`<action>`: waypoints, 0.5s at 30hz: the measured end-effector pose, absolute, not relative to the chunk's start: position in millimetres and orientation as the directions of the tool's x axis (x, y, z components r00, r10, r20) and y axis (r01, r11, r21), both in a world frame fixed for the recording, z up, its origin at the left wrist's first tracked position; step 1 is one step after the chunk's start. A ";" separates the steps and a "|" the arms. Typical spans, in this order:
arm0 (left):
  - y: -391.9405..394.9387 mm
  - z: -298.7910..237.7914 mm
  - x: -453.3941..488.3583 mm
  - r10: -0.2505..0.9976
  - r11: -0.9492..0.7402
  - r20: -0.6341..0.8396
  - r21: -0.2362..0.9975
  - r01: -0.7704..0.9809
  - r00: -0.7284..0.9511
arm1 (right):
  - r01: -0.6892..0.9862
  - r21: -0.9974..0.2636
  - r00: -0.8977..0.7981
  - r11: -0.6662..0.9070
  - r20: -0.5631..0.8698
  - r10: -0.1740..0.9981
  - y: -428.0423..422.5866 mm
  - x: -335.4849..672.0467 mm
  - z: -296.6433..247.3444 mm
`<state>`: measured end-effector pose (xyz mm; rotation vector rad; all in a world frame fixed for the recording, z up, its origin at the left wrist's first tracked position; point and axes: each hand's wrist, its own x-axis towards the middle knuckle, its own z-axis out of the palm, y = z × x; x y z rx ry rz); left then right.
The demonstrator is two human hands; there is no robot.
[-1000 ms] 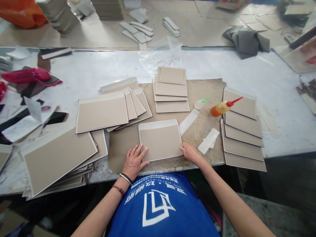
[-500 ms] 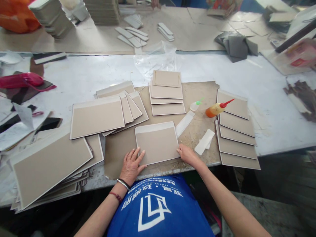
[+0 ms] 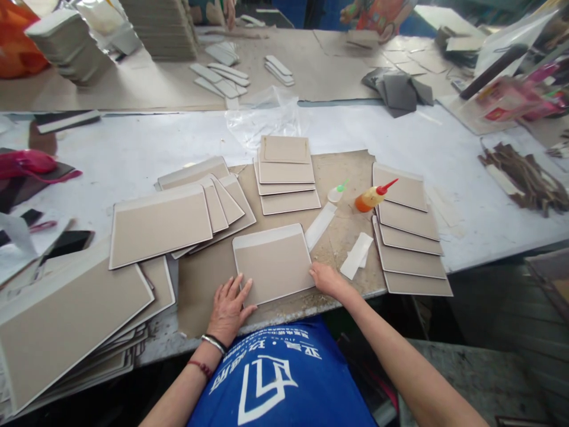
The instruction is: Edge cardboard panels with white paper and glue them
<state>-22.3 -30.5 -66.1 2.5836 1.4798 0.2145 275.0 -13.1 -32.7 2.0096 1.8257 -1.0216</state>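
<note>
A grey cardboard panel with a white border [image 3: 273, 261] lies flat on a brown board [image 3: 342, 172] at the table's near edge. My left hand [image 3: 229, 308] rests flat beside its lower left corner, fingers stretched out and touching the edge. My right hand [image 3: 326, 279] sits at the panel's lower right corner, fingers curled against the edge. Neither hand lifts anything.
Fanned panels [image 3: 178, 213] lie to the left, a bigger stack [image 3: 66, 320] at the near left, a small pile [image 3: 287, 175] behind, a row of panels [image 3: 409, 237] on the right. An orange glue bottle [image 3: 371, 197] and white strips [image 3: 358, 255] lie nearby. Other people's hands work at the far table [image 3: 368, 15].
The view has tilted up and shifted, so everything sits lower and further left. Both hands stay at the panel's lower corners; the panel has not visibly moved.
</note>
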 end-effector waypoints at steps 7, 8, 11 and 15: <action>-30.7 -63.8 -20.8 0.874 -0.480 0.036 0.222 0.849 0.485 | 0.965 -0.175 0.062 -0.195 -0.570 0.819 -10.2 285.8 -36.4; -30.8 -63.3 -20.6 0.875 -0.478 0.034 0.221 0.850 0.483 | 0.966 -0.162 0.081 -0.201 -0.548 0.832 -9.8 285.9 -37.4; -30.9 -62.1 -20.5 0.876 -0.474 0.024 0.214 0.854 0.481 | 0.969 -0.161 0.086 -0.189 -0.496 0.864 -10.2 282.0 -40.9; -31.0 -61.3 -20.3 0.877 -0.472 0.012 0.216 0.855 0.481 | 0.968 -0.185 0.068 -0.169 -0.454 0.889 -12.5 274.2 -45.1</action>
